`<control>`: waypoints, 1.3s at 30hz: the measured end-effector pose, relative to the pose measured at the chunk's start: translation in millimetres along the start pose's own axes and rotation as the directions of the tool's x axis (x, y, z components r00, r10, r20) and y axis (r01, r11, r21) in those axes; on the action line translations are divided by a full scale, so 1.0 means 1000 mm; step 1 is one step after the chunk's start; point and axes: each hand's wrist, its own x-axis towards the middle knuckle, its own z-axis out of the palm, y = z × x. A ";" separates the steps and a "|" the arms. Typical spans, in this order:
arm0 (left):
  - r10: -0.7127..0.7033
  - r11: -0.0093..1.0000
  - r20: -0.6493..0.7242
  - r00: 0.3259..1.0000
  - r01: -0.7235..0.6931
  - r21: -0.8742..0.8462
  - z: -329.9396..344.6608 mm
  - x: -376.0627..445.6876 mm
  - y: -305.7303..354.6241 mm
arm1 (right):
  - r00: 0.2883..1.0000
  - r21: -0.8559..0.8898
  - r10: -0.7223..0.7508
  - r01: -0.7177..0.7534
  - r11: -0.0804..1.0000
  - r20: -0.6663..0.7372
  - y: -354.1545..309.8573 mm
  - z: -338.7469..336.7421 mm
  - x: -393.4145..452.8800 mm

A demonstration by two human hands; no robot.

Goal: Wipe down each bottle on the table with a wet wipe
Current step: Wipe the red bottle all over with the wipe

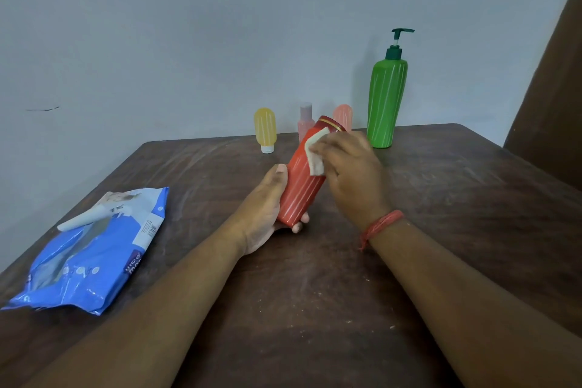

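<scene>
The red bottle (300,181) is held tilted above the desk (441,230), its dark red cap end leaning away from the person and its base toward them. The left hand (267,211) cups the lower part of the red bottle from the left, thumb lying straight along its side and fingers curled underneath, with fingertips showing past the base. The right hand (349,173) lies over the upper half of the red bottle, fingers bent and pressing a folded white wet wipe (315,153) against its shoulder, just below the cap. A red thread band (381,225) circles the right wrist. Behind the red bottle, near the desk's far edge, a yellow tube (265,129) stands on its white cap to the left, while a small pink bottle (305,121) and a peach tube (342,116) stand partly hidden directly behind it; whether those two touch each other is hard to say. To the right of the red bottle stands a tall green pump bottle (385,104), upright. Well to the left of the red bottle, a blue pack of wipes (91,255) lies flat with its flap lifted.
</scene>
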 end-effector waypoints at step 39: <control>0.111 0.964 -0.072 0.991 -0.089 0.252 0.001 0.008 -0.011 | 0.934 -0.028 -0.252 0.267 0.963 0.252 -0.011 -0.007 0.001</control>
